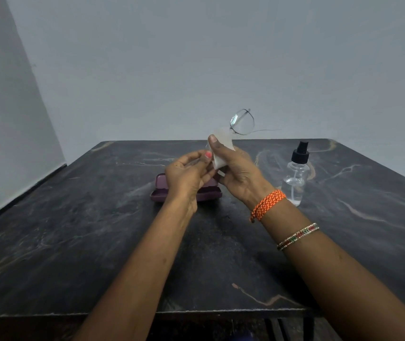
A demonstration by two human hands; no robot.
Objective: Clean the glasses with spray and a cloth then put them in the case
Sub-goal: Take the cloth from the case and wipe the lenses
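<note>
Thin wire-framed glasses point(243, 122) are held up above the table, one lens sticking out at the top with a temple pointing right. My right hand point(235, 173) grips a white cloth point(221, 153) wrapped round the lower lens, thumb pressed on top. My left hand point(187, 175) pinches the lower part of the glasses beside the cloth; that part is mostly hidden by the fingers. An open purple glasses case point(158, 190) lies on the table behind my left hand, partly covered by it. A clear spray bottle point(296, 178) with a black pump stands upright to the right.
The dark marble-patterned table point(73, 230) reaches a grey wall at the back and on the left. Its front edge runs along the bottom of the view. An orange thread band and a thin bangle sit on my right wrist.
</note>
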